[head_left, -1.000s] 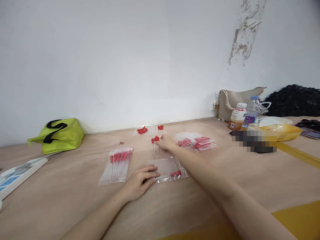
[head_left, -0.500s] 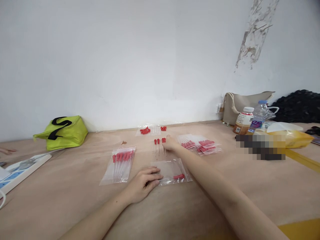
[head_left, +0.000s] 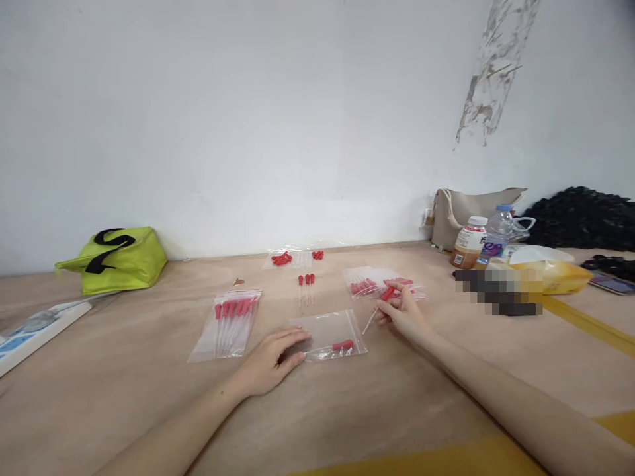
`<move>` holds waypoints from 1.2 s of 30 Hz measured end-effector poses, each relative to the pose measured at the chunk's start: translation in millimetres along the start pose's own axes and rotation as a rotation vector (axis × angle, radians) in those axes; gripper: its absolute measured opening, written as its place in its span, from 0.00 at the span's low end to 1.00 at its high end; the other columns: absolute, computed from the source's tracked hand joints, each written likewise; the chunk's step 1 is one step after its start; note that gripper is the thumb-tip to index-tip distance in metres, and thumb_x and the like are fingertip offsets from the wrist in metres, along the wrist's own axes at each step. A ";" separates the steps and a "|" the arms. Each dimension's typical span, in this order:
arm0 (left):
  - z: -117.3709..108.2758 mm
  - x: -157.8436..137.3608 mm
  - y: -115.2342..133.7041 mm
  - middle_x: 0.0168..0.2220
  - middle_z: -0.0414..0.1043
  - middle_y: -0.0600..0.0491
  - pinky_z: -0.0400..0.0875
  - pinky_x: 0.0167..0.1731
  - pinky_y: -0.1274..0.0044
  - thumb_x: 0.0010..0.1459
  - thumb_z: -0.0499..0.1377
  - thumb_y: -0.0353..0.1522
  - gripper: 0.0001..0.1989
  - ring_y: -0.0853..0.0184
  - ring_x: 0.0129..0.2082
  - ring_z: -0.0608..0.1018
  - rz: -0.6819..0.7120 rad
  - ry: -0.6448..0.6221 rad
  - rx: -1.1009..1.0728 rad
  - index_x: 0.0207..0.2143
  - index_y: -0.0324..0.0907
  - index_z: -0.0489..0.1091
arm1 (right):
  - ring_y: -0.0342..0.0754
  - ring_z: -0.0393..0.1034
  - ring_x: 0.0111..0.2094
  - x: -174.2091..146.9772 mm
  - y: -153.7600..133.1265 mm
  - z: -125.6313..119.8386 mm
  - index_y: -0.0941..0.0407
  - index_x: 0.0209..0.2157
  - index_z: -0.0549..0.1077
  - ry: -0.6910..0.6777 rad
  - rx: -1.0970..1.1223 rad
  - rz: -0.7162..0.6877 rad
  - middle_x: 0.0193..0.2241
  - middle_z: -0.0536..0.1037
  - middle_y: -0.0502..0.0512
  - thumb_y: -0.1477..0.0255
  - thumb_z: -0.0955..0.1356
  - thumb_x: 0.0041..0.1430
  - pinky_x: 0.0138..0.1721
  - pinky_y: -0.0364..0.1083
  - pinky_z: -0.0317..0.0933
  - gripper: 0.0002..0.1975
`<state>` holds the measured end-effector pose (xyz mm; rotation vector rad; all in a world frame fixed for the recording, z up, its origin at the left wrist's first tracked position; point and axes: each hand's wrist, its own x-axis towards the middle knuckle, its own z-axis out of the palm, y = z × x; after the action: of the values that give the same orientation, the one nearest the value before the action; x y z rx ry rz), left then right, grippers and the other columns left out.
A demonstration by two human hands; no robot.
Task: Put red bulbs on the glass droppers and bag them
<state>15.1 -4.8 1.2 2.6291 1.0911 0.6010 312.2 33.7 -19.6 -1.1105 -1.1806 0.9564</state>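
Observation:
My right hand (head_left: 404, 314) pinches a dropper (head_left: 387, 293) by its red rubber bulb, the thin glass tube slanting down to the left. It is just right of a clear zip bag (head_left: 325, 324), which has a dropper (head_left: 342, 345) inside near its front edge. My left hand (head_left: 278, 357) rests with fingers stretched out over the left edge of this bag, thumb apart. Behind the bag lie three loose droppers (head_left: 306, 280) side by side, bulbs away from me. A zip bag of several droppers (head_left: 233, 327) lies to the left.
Filled dropper bags (head_left: 364, 285) are piled at the right. By the wall lies plastic with red bulbs (head_left: 282, 258) and clear tubes. A lime bag (head_left: 124, 261) and a power strip (head_left: 44, 337) are left; bottles (head_left: 469, 243) and a beige bag (head_left: 479, 208) are right.
My right hand has taken a dropper from the loose row and drawn it back to the right of the zip bag. My left hand stays at the bag's left edge.

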 end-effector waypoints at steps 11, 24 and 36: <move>0.2 1.4 -0.4 0.50 0.66 0.53 0.61 0.49 0.68 0.59 0.49 0.37 0.17 0.63 0.51 0.66 0.006 -0.007 0.038 0.51 0.48 0.62 | 0.43 0.68 0.20 -11.3 4.6 17.2 0.52 0.41 0.49 -0.072 0.137 0.074 0.18 0.67 0.41 0.69 0.67 0.44 0.24 0.44 0.66 0.25; 0.3 1.1 -1.6 0.50 0.66 0.53 0.61 0.49 0.68 0.59 0.50 0.37 0.17 0.63 0.51 0.66 0.000 -0.006 0.039 0.50 0.48 0.62 | 0.40 0.69 0.20 -10.2 0.6 16.3 0.52 0.36 0.49 -0.049 0.108 0.224 0.22 0.68 0.44 0.76 0.59 0.55 0.27 0.44 0.67 0.10; -1.2 1.2 1.4 0.50 0.65 0.52 0.61 0.49 0.68 0.59 0.49 0.38 0.18 0.63 0.50 0.66 -0.022 -0.009 0.029 0.52 0.48 0.60 | 0.39 0.62 0.22 -15.6 -1.8 8.8 0.59 0.26 0.69 -0.362 -0.353 -0.087 0.19 0.69 0.47 0.67 0.69 0.42 0.23 0.39 0.56 0.11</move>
<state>16.2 -4.8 3.1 2.6383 1.1325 0.5733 301.1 19.5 -20.7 -1.1794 -1.7296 0.9270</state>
